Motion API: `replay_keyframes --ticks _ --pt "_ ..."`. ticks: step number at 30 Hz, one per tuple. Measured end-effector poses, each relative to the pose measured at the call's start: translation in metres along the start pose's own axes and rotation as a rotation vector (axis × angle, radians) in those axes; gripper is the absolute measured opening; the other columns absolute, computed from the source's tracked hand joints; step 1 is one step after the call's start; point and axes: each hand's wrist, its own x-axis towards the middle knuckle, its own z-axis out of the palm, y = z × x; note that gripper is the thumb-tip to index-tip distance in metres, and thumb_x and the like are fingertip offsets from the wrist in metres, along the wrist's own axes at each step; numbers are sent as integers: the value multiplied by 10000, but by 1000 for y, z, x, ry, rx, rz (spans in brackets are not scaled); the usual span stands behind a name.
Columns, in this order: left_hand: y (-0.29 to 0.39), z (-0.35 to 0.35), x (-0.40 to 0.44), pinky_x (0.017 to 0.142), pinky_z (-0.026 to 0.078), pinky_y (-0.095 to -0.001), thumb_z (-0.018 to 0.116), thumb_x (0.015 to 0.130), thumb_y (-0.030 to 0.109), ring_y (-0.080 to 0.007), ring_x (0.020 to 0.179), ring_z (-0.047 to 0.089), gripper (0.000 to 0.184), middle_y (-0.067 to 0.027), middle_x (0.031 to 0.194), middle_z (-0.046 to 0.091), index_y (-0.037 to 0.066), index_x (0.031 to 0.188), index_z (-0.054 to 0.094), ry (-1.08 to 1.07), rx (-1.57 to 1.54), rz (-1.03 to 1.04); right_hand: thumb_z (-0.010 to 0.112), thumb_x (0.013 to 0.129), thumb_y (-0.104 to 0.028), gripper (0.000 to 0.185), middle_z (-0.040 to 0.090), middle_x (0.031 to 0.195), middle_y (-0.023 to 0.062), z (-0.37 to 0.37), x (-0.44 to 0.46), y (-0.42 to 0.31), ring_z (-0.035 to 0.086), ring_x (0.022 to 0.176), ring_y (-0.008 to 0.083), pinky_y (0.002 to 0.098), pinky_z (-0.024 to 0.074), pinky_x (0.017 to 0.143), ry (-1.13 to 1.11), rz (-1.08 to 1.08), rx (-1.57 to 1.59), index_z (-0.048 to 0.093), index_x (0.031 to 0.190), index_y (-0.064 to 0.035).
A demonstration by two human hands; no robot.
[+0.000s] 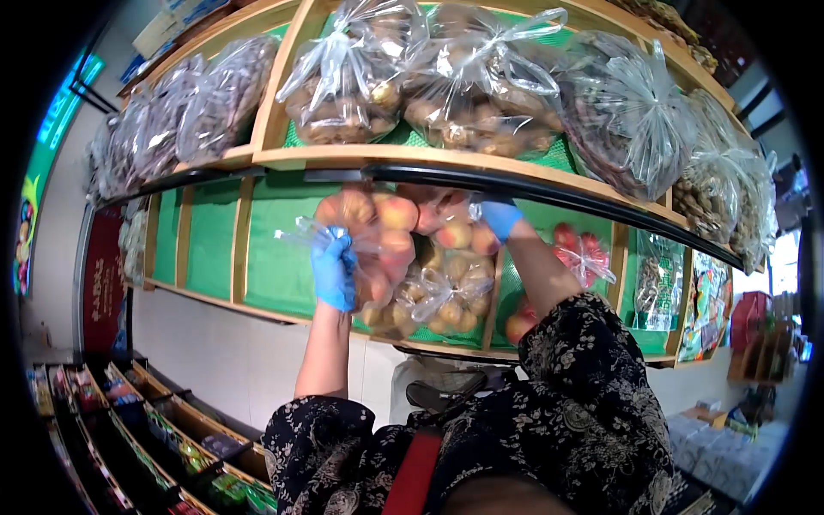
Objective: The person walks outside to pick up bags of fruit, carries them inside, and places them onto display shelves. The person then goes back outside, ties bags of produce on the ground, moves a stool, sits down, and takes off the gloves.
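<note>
My left hand (333,270), in a blue glove, is closed on the gathered plastic of a clear bag of peaches (396,215) over the lower shelf. Beside that bag, more peaches in clear plastic (455,233) are at my right hand (500,216), also blue-gloved. Its fingers are closed around plastic near the black rail, partly hidden; whether both hands hold one bag or two I cannot tell. Just below lies a tied bag of yellowish-brown round produce (455,296). Right of my right forearm sits a tied bag of red fruit (584,256).
The upper wooden shelf (360,154) carries knotted bags of brown produce (343,103) and dark purplish produce (631,112). A black rail (549,187) runs along its front, above my hands. Wooden dividers (242,232) split the green-lined lower shelf. Packaged goods stand in racks (163,429) lower left.
</note>
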Motion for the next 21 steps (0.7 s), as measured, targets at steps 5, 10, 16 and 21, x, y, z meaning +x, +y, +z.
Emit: replay_keyframes --ticks 5,10,16,21 --pt "-48 9 120 428 358 -208 531 817 37 -76 493 443 70 7 681 523 90 860 545 -67 20 -136 569 855 -274 182 516 706 -6 4 64 20 470 598 77 233 384 521 222 43 -127 569 876 -93" --pt "-122 12 187 723 509 -347 408 924 295 -212 795 587 284 -83 924 598 86 1039 561 -25 -246 -208 577 852 -281 204 531 742 5 7 102 64 490 628 87 244 404 545 376 85 -228 569 919 -88" --pt "-125 21 185 820 497 -374 411 920 278 -234 881 587 290 -115 1023 584 58 1045 553 -58 -156 -269 587 847 -288 241 549 785 17 5 103 90 515 664 99 257 429 573 463 101 -291 568 970 -81" --pt "-133 23 204 775 495 -358 436 913 270 -224 843 579 258 -92 986 596 72 1008 572 -86 -145 -234 595 844 -295 278 565 821 28 1 88 96 535 693 109 267 449 597 468 70 -283 568 1013 -76"
